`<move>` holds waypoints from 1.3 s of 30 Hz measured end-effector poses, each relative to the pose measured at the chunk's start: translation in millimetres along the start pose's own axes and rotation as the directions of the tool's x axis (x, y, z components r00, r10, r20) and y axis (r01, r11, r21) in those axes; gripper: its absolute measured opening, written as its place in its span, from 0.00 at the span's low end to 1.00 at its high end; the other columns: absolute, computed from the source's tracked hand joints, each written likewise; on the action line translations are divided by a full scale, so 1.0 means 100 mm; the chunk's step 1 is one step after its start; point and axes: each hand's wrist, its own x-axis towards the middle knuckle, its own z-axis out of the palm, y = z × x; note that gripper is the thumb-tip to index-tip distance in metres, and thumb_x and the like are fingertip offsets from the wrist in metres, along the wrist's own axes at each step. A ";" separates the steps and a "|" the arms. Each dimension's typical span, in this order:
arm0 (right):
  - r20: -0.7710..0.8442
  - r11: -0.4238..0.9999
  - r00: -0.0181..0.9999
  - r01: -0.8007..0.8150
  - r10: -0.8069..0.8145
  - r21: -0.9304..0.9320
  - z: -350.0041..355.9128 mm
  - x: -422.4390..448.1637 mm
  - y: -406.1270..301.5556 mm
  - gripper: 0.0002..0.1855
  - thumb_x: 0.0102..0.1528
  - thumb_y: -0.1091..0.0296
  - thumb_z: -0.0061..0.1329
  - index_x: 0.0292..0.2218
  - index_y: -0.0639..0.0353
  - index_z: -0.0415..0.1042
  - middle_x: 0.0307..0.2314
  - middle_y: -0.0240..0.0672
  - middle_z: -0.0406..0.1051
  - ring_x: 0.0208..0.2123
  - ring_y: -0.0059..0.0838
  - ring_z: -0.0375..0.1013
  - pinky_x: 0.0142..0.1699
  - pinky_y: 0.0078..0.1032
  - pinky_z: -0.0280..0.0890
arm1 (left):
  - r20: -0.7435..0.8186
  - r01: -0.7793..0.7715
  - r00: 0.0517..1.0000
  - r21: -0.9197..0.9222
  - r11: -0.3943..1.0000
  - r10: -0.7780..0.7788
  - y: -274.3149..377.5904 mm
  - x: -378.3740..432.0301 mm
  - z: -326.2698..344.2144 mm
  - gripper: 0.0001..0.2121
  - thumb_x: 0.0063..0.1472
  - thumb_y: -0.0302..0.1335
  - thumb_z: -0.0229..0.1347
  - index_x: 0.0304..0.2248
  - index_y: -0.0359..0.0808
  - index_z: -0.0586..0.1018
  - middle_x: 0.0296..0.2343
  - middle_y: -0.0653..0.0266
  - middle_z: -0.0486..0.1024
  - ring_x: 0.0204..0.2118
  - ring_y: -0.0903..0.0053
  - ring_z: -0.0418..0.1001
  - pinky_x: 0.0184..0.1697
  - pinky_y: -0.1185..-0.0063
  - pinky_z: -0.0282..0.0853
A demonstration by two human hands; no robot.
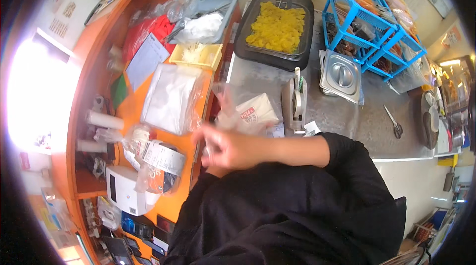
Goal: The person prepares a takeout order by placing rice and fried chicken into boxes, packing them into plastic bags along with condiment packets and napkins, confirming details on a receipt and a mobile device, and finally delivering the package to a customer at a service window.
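My right hand (225, 149) reaches across my body to the left, blurred, with fingers bent and partly spread. Whether it grips any plastic I cannot tell. My left hand (217, 171) is mostly hidden under it; only a bit near the wrist shows clearly. Just beyond both hands, a cream paper packet with red print (258, 110) lies on the steel counter in a clear plastic bag (238, 123). Blurred finger-like shapes show at that bag's left side. A tape dispenser (295, 105) stands to the packet's right.
Left, an orange shelf counter (200, 116) holds a stack of clear bags (171, 97), a bagged order with a receipt (163, 161) and a white printer (126, 190). Behind are a tray of yellow food (277, 27) and blue racks (357, 30). Scissors (394, 123) and steel lids (340, 75) lie right.
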 end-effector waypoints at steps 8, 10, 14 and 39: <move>-0.263 0.974 0.938 -0.223 0.225 0.039 -0.64 -0.50 -0.06 0.24 0.58 0.56 0.43 0.52 0.54 0.55 0.35 0.37 0.68 0.36 0.25 0.68 0.42 0.27 0.63 | 0.152 0.361 0.932 -0.416 0.834 -0.328 -0.77 0.00 0.00 0.17 0.57 0.33 0.49 0.43 0.32 0.71 0.35 0.59 0.72 0.39 0.71 0.70 0.45 0.74 0.64; -0.568 0.997 0.820 -0.049 0.074 0.058 -0.75 -0.76 0.28 0.28 0.55 0.65 0.45 0.55 0.54 0.51 0.41 0.41 0.65 0.44 0.32 0.65 0.49 0.29 0.60 | 0.026 0.155 0.986 0.217 0.964 -0.164 -0.39 0.30 -0.09 0.15 0.57 0.28 0.48 0.43 0.31 0.71 0.34 0.59 0.72 0.38 0.73 0.70 0.42 0.76 0.66; -0.653 0.776 0.712 -0.250 -0.258 -0.579 -0.43 -1.04 0.81 0.46 0.38 0.69 0.56 0.57 0.47 0.48 0.53 0.47 0.51 0.54 0.49 0.54 0.56 0.45 0.51 | -0.149 0.479 0.803 -0.415 0.773 -0.577 0.11 0.65 -0.31 0.12 0.57 0.27 0.47 0.40 0.31 0.72 0.28 0.63 0.74 0.30 0.74 0.73 0.32 0.78 0.70; -0.365 0.452 0.921 -0.387 0.138 -0.804 -0.15 -2.18 1.61 0.18 0.47 0.61 0.50 0.42 0.47 0.70 0.35 0.29 0.68 0.32 0.33 0.71 0.34 0.31 0.68 | -0.187 0.163 0.980 0.584 0.795 -0.063 -0.06 -0.10 -0.47 0.22 0.61 0.35 0.49 0.48 0.26 0.66 0.41 0.55 0.71 0.42 0.72 0.68 0.46 0.76 0.63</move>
